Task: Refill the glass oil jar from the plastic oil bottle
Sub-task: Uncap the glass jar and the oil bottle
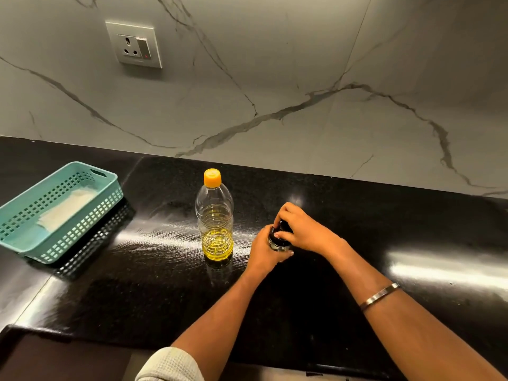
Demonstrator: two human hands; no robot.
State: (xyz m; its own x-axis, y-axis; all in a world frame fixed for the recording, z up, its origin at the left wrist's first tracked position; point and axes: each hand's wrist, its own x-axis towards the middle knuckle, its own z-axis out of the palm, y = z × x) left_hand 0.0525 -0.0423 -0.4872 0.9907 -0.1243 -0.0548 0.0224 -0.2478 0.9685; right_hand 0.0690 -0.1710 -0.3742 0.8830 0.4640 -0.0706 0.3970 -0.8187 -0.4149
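Note:
A clear plastic oil bottle (214,218) with an orange cap stands upright on the black counter (137,284), yellow oil filling its lower third. Just right of it is the glass oil jar (278,242), mostly hidden by my hands; only its black lid and a metal band show. My left hand (265,253) wraps around the jar's body from the left. My right hand (301,229) is closed over the black lid from above.
A teal perforated plastic basket (59,213) holding a folded white cloth sits at the left of the counter. A marble wall with a socket (134,44) rises behind. The counter's front edge runs near my sleeve.

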